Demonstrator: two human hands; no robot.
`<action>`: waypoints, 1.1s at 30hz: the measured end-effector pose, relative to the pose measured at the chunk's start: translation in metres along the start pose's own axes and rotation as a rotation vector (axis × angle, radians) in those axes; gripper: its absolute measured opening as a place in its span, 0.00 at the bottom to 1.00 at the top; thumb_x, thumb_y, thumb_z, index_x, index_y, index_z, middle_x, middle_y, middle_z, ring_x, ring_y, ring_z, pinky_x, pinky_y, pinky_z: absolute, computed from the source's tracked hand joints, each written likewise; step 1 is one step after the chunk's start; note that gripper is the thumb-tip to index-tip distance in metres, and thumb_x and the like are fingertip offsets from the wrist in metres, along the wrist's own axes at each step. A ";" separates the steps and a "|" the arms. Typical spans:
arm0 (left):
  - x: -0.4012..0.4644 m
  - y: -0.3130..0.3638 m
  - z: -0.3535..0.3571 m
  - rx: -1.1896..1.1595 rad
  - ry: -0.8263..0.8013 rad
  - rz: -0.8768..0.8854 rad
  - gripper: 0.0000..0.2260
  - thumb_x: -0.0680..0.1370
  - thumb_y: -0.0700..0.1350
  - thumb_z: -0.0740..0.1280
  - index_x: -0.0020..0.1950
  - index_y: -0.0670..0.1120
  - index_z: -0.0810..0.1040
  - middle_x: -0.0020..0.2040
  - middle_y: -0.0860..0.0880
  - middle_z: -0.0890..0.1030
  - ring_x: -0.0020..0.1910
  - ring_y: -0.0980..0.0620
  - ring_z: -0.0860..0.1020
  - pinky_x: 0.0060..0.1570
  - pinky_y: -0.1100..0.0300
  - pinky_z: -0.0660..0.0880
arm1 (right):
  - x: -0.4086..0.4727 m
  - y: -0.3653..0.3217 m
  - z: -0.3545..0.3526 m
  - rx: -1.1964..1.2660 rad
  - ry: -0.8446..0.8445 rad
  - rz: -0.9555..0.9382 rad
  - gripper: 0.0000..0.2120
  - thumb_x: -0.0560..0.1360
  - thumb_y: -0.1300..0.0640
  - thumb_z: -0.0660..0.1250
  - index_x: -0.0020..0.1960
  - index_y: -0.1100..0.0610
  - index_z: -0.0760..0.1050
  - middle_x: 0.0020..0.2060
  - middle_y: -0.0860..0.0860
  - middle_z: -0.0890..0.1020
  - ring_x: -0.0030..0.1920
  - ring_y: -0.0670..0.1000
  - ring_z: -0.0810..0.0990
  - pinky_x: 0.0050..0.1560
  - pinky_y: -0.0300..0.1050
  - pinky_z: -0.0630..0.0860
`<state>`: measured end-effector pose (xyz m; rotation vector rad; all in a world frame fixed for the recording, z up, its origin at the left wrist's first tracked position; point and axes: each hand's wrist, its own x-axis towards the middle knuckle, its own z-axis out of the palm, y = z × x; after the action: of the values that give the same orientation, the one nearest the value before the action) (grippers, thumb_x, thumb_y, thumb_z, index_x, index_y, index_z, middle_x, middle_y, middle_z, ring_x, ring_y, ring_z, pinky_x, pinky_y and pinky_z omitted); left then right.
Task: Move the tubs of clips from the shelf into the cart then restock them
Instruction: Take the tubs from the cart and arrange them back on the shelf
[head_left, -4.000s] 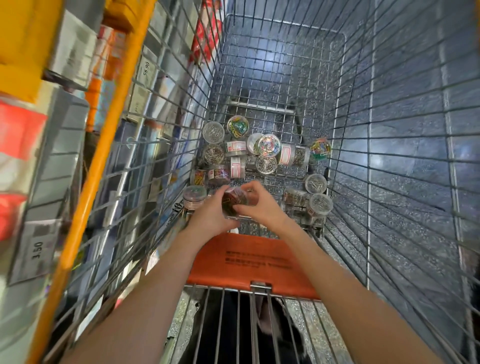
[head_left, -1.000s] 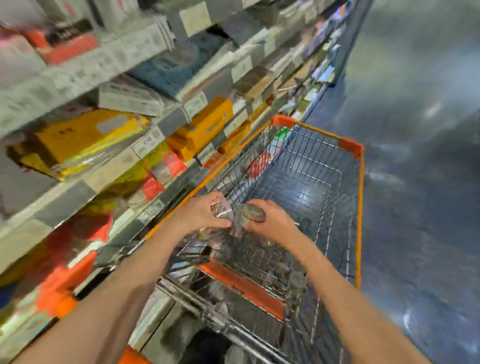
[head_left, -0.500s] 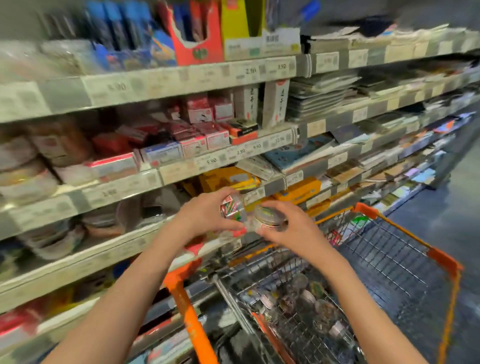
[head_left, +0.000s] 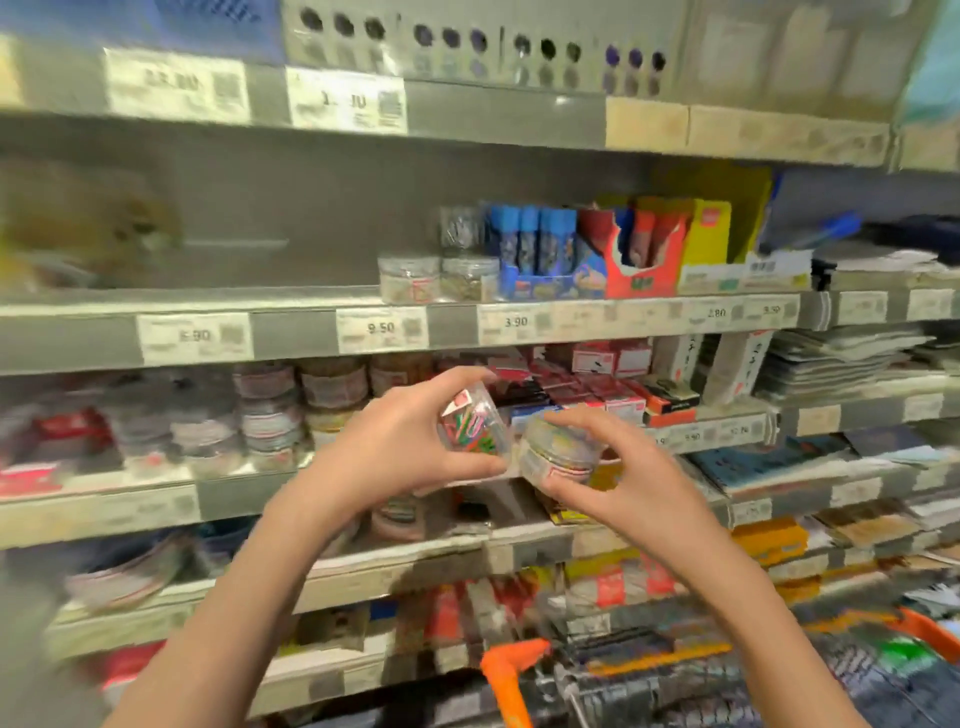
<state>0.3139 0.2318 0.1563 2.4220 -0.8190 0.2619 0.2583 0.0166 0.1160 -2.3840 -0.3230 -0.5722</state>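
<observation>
left hand (head_left: 395, 452) grasps tub (head_left: 470, 426) | right hand (head_left: 618, 478) grasps 2nd tub (head_left: 558, 449), touching | risk: tubs knock; fingertip pinch slips; drop above cart (head_left: 511, 670)

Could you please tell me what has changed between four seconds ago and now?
Both hands rose from inside the orange wire cart to the grey store shelves. The left hand grips a clear tub of coloured clips, the right hand a clear round tub of clips. Both grips are unchanged over the last second.
</observation>
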 end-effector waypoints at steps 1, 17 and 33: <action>-0.004 -0.004 -0.011 -0.015 0.032 -0.001 0.32 0.65 0.59 0.75 0.67 0.62 0.68 0.54 0.58 0.79 0.56 0.54 0.76 0.54 0.58 0.71 | 0.006 -0.008 0.003 0.005 0.004 -0.029 0.24 0.67 0.50 0.75 0.53 0.28 0.67 0.56 0.27 0.72 0.58 0.34 0.70 0.56 0.28 0.65; -0.019 -0.081 -0.147 -0.251 0.409 0.014 0.31 0.57 0.68 0.72 0.59 0.67 0.70 0.51 0.63 0.79 0.48 0.64 0.78 0.48 0.72 0.71 | 0.103 -0.118 0.043 0.053 0.070 -0.233 0.22 0.65 0.45 0.74 0.55 0.31 0.69 0.55 0.28 0.72 0.59 0.32 0.69 0.60 0.29 0.64; 0.036 -0.168 -0.180 -0.223 0.417 -0.234 0.25 0.63 0.61 0.74 0.55 0.56 0.70 0.47 0.52 0.80 0.42 0.52 0.79 0.39 0.57 0.76 | 0.205 -0.158 0.105 -0.065 0.150 -0.113 0.25 0.66 0.41 0.73 0.60 0.44 0.74 0.52 0.46 0.79 0.56 0.48 0.75 0.56 0.49 0.73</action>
<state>0.4440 0.4264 0.2417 2.1226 -0.3548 0.5312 0.4128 0.2212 0.2279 -2.3788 -0.3787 -0.8210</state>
